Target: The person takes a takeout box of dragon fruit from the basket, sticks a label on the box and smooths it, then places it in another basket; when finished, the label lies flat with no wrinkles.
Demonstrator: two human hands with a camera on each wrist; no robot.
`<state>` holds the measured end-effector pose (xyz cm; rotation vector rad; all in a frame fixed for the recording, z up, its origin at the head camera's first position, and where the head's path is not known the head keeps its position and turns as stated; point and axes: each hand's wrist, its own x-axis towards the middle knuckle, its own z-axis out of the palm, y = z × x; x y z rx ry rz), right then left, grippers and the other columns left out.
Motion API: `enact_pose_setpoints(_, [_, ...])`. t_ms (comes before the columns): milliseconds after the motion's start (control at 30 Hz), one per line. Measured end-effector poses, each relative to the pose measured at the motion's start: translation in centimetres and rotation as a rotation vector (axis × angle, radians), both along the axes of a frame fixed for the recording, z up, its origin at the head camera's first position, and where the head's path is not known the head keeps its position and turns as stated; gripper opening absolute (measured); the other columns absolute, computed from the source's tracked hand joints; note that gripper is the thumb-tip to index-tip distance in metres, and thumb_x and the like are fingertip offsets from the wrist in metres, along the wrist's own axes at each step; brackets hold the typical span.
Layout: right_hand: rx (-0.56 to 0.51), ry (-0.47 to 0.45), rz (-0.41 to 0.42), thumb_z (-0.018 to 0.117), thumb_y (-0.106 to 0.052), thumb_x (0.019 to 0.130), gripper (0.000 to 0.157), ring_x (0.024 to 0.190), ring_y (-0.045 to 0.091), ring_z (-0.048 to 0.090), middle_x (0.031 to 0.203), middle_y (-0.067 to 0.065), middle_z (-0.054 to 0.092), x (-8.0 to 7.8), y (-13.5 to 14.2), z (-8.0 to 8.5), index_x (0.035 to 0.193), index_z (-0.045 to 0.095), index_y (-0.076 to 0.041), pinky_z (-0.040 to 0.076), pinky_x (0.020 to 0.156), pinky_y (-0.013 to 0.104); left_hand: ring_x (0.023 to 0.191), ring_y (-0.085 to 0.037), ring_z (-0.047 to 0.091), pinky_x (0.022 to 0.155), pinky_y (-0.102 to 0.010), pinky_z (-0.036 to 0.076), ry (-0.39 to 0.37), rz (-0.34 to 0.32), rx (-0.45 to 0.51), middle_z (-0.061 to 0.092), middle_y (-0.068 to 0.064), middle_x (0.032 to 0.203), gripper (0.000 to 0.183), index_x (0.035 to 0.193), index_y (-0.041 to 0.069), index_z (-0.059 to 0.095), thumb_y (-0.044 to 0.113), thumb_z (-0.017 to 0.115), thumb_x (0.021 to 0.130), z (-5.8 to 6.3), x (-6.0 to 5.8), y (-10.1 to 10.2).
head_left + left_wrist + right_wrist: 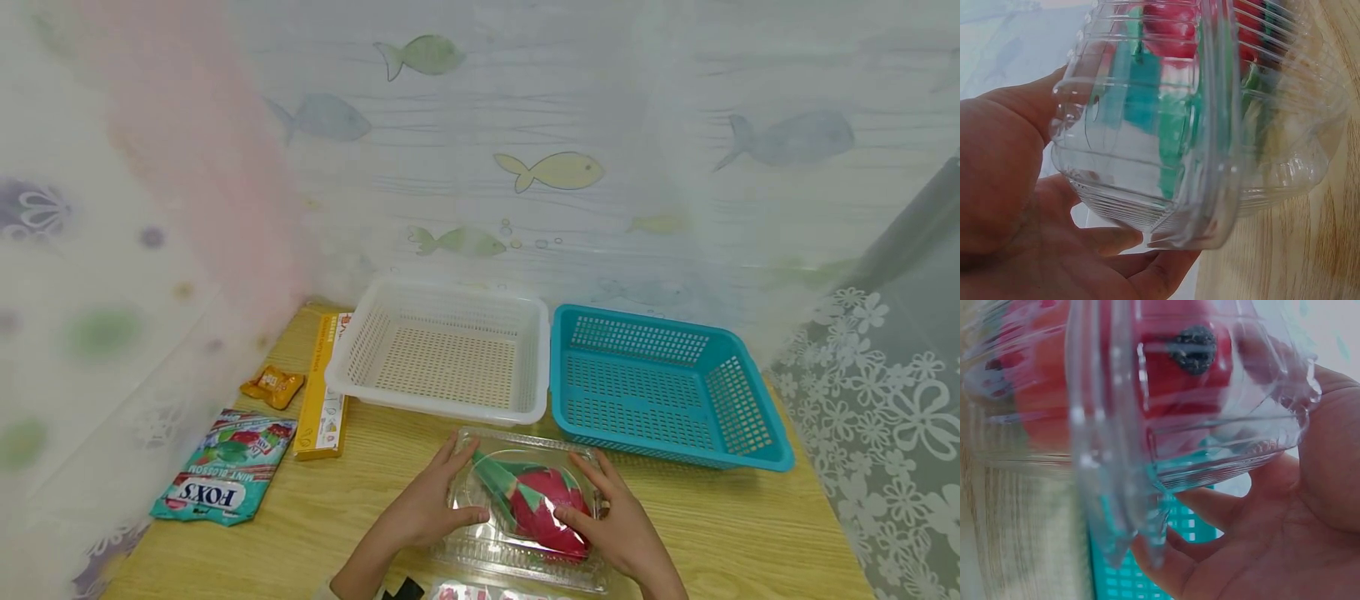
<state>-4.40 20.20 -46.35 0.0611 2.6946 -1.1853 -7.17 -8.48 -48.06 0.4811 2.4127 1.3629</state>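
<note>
A clear plastic clamshell box point(517, 560) sits on the wooden table near its front edge, its lid down. Inside lies a red dragon fruit point(551, 508) with green leafy tips. My left hand point(427, 504) grips the box's left side, thumb over the lid and fingers along the edge. On the opposite side my right hand point(618, 529) holds it the same way. In the left wrist view, fingers point(1166, 272) reach the ribbed corner below the rim. The right wrist view shows the fruit's dark round end point(1194, 349) through the plastic and two rim tabs close together.
Behind the box stand a white basket point(442, 407) and a teal basket point(675, 454), side by side. To the left are a yellow carton point(318, 387), a small orange packet point(273, 386) and a Fox's candy bag point(228, 467). A pink-and-white item point(480, 592) shows at the bottom edge.
</note>
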Motion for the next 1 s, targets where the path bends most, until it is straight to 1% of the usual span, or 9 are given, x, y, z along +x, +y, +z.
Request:
enact_pose_setpoints(367, [-0.014,-0.008,0.001,0.082,-0.044,0.085,0.079,0.138,0.06,0.042,0.168,0.022,0.022,-0.04,0.07,0.04,0.153,0.049,-0.022,0.052,0.094,0.062,0.145,-0.063,0.023,0.104,-0.075,0.038,-0.003,0.002,-0.008,0.008,-0.03,0.168,0.094,0.162,0.013,0.029,0.033,0.082,0.087,-0.13,-0.12,-0.04])
enact_pose_setpoints(533, [-0.035,-0.016,0.0,0.082,-0.042,0.085,0.078,0.134,0.057,0.049,0.168,0.021,0.021,-0.01,0.14,0.08,0.153,0.05,-0.021,0.055,0.086,0.048,0.145,-0.063,0.023,0.104,-0.076,0.037,-0.006,0.0,0.0,0.008,-0.03,0.168,0.093,0.162,0.013,0.029,0.033,0.082,0.087,-0.04,-0.09,-0.09])
enact_pose_setpoints(600, [-0.044,-0.022,-0.005,0.083,-0.04,0.085,0.078,0.13,0.052,0.055,0.168,0.021,0.022,0.01,0.19,0.12,0.153,0.05,-0.021,0.055,0.084,0.042,0.145,-0.064,0.023,0.104,-0.077,0.038,-0.005,0.0,-0.004,0.009,-0.03,0.168,0.093,0.162,0.014,0.03,0.034,0.082,0.087,-0.02,-0.06,-0.12])
enact_pose_setpoints(667, [-0.053,-0.028,-0.011,0.083,-0.039,0.085,0.078,0.125,0.046,0.06,0.168,0.021,0.023,0.05,0.27,0.19,0.153,0.049,-0.021,0.056,0.085,0.04,0.145,-0.063,0.024,0.104,-0.077,0.037,-0.005,0.0,-0.01,0.009,-0.029,0.168,0.092,0.162,0.015,0.03,0.036,0.08,0.088,-0.07,-0.09,-0.2])
enact_pose_setpoints(767, [-0.061,-0.027,-0.016,0.081,-0.039,0.086,0.078,0.123,0.041,0.062,0.168,0.02,0.025,0.13,0.47,0.24,0.154,0.047,-0.022,0.058,0.091,0.043,0.146,-0.062,0.024,0.106,-0.077,0.035,0.003,0.001,-0.017,0.01,-0.027,0.169,0.089,0.162,0.016,0.03,0.039,0.077,0.091,-0.29,-0.22,-0.41])
enact_pose_setpoints(867, [-0.071,-0.013,-0.015,0.08,-0.04,0.088,0.079,0.127,0.046,0.06,0.167,0.02,0.026,0.23,0.66,0.35,0.156,0.044,-0.023,0.056,0.097,0.05,0.147,-0.06,0.025,0.107,-0.077,0.033,0.01,0.005,-0.016,0.011,-0.027,0.169,0.088,0.163,0.017,0.028,0.041,0.075,0.092,-0.43,-0.36,-0.64])
enact_pose_setpoints(900, [-0.07,-0.008,-0.014,0.079,-0.041,0.088,0.08,0.129,0.047,0.058,0.167,0.02,0.026,0.27,0.71,0.4,0.157,0.043,-0.023,0.055,0.099,0.052,0.146,-0.06,0.027,0.106,-0.077,0.034,0.011,0.006,-0.012,0.011,-0.027,0.169,0.089,0.163,0.018,0.027,0.041,0.075,0.092,-0.47,-0.38,-0.71])
enact_pose_setpoints(1000, [-0.078,-0.008,-0.02,0.079,-0.041,0.088,0.081,0.131,0.049,0.056,0.167,0.02,0.026,0.38,0.83,0.54,0.158,0.041,-0.022,0.053,0.102,0.054,0.145,-0.059,0.031,0.107,-0.077,0.033,0.01,0.009,0.007,0.012,-0.027,0.169,0.09,0.164,0.017,0.023,0.04,0.074,0.093,-0.48,-0.41,-0.88])
